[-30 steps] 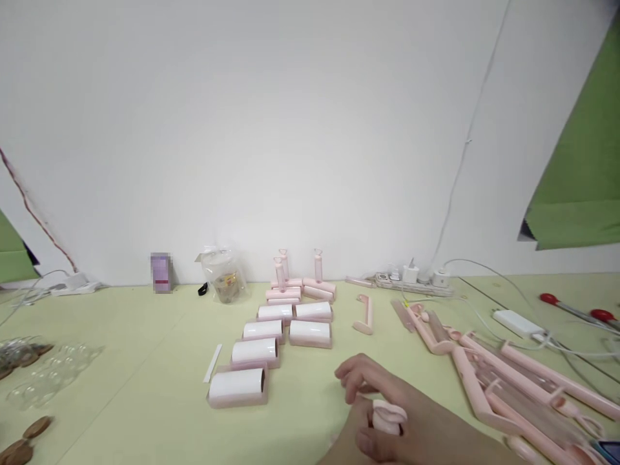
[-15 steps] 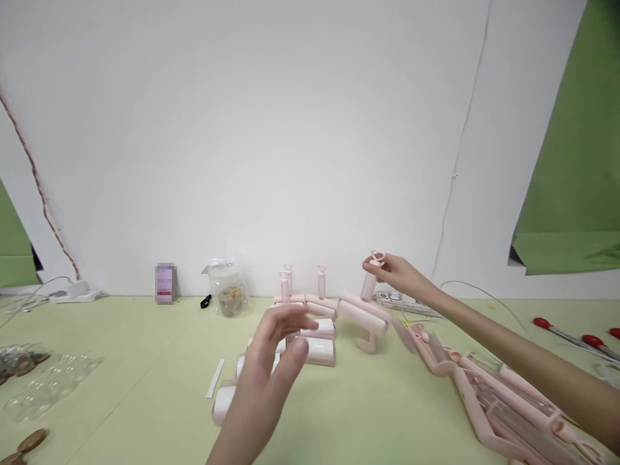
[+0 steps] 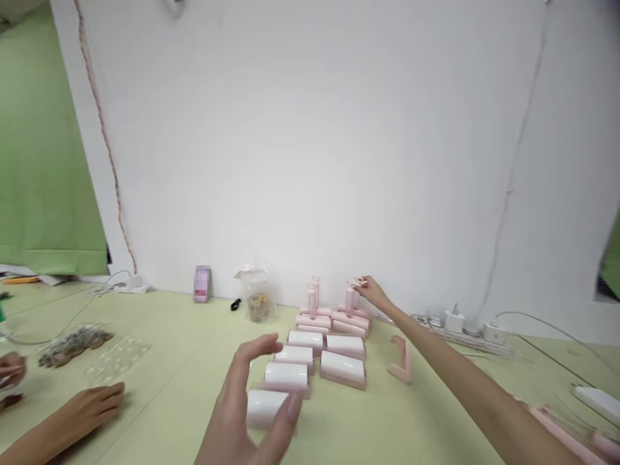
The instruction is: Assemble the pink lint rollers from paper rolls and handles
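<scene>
Right hand [image 3: 374,292], seemingly at pink loop [image 3: 360,281].

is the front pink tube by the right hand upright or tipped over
Upright: the front pink tube stands vertically, its cap end at the top, beside the fingers of the right hand.

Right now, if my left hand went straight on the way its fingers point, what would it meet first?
Your left hand would probably meet the nearest white roll first, though depth is unclear and it may pass above.
</scene>
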A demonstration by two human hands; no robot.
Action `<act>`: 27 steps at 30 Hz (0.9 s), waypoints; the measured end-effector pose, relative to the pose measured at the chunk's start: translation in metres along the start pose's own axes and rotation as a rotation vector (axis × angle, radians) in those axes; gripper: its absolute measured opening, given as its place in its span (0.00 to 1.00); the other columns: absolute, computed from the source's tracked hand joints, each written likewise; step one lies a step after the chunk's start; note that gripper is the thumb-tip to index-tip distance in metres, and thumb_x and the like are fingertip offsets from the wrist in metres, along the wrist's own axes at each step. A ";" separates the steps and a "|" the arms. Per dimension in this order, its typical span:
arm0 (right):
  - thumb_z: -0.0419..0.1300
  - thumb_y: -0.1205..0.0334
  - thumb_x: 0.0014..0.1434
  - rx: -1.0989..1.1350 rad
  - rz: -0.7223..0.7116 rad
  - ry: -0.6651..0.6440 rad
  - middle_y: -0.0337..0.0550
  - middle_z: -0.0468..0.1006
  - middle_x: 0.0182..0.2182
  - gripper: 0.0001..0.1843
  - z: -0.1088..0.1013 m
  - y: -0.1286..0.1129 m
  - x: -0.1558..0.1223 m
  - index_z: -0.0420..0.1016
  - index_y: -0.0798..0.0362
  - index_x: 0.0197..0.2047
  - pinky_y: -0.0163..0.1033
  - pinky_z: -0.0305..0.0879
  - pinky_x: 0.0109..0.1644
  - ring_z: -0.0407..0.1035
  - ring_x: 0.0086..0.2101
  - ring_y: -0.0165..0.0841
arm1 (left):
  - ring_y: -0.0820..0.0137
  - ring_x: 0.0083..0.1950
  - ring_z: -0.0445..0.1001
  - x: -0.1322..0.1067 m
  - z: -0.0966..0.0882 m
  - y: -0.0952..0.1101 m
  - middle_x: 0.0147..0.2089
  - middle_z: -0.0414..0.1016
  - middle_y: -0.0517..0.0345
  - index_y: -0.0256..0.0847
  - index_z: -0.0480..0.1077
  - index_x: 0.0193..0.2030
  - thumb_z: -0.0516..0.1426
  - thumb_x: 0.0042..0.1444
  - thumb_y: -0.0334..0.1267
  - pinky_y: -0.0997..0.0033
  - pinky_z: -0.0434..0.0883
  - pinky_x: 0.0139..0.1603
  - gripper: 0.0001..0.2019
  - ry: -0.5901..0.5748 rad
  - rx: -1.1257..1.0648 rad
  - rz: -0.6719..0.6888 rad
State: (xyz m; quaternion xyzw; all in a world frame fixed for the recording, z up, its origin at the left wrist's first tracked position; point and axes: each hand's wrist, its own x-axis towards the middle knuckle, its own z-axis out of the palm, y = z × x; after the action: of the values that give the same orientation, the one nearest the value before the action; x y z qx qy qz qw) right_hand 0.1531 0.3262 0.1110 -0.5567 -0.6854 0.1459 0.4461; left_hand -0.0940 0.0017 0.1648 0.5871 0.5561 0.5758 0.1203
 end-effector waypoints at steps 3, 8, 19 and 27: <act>0.53 0.60 0.57 0.068 0.007 0.096 0.45 0.67 0.45 0.16 -0.004 -0.008 -0.016 0.63 0.55 0.48 0.45 0.65 0.41 0.66 0.40 0.34 | 0.56 0.55 0.57 -0.005 0.009 -0.061 0.50 0.62 0.49 0.43 0.58 0.48 0.51 0.46 0.50 0.54 0.57 0.53 0.23 -0.019 0.165 -0.155; 0.49 0.65 0.55 0.189 -0.078 0.200 0.46 0.67 0.41 0.12 -0.024 -0.031 -0.097 0.64 0.54 0.43 0.41 0.60 0.39 0.63 0.32 0.32 | 0.50 0.57 0.53 -0.023 0.039 -0.145 0.55 0.54 0.41 0.34 0.48 0.54 0.61 0.27 0.46 0.56 0.55 0.54 0.44 -0.056 0.408 -0.390; 0.50 0.59 0.55 0.332 -0.128 -0.282 0.42 0.67 0.33 0.08 -0.047 -0.029 -0.289 0.69 0.49 0.31 0.42 0.60 0.41 0.64 0.35 0.35 | 0.56 0.46 0.65 -0.037 0.055 -0.152 0.40 0.63 0.50 0.36 0.58 0.40 0.59 0.33 0.44 0.59 0.64 0.45 0.26 -0.213 0.103 -0.355; 0.56 0.48 0.49 1.262 0.719 -0.430 0.46 0.70 0.45 0.23 -0.050 -0.016 -0.282 0.65 0.50 0.46 0.43 0.61 0.44 0.66 0.43 0.38 | 0.70 0.31 0.69 -0.023 0.124 -0.067 0.32 0.68 0.56 0.36 0.64 0.38 0.51 0.45 0.56 0.74 0.68 0.29 0.24 -0.661 -0.147 -0.352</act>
State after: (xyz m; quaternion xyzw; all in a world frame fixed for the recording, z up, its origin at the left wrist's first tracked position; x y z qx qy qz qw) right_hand 0.1761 0.0536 0.0235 -0.3444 -0.3199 0.7524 0.4615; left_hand -0.0213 0.0686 0.0618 0.6266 0.5367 0.3642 0.4320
